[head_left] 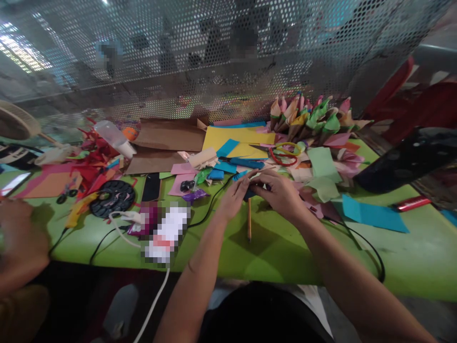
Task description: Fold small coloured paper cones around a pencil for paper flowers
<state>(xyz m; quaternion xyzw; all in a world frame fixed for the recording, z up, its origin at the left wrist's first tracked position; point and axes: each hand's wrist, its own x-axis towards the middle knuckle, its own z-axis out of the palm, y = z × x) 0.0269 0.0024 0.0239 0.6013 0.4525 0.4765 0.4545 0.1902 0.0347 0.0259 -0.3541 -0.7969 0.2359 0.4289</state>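
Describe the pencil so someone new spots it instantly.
Start at the green table, where the left hand and right hand meet. The pencil extends from just below them toward the near edge: a slim, straight, orange-brown stick, unlike the flat yellow paper beyond.

Perforated screen (pixel 228 71), behind; dark cylindrical container (pixel 403 159), right; dark phone (pixel 151 187), flat on green tabletop (pixel 424 262); round fan (pixel 14 123), left edge.

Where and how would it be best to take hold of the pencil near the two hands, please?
Probably mid-shaft on the pencil, pinched across its sides, coming from the near edge of the green table. It is slim and straight, its length running toward the wearer; the near end is uncovered, while the far part reaches close to the left hand and right hand.
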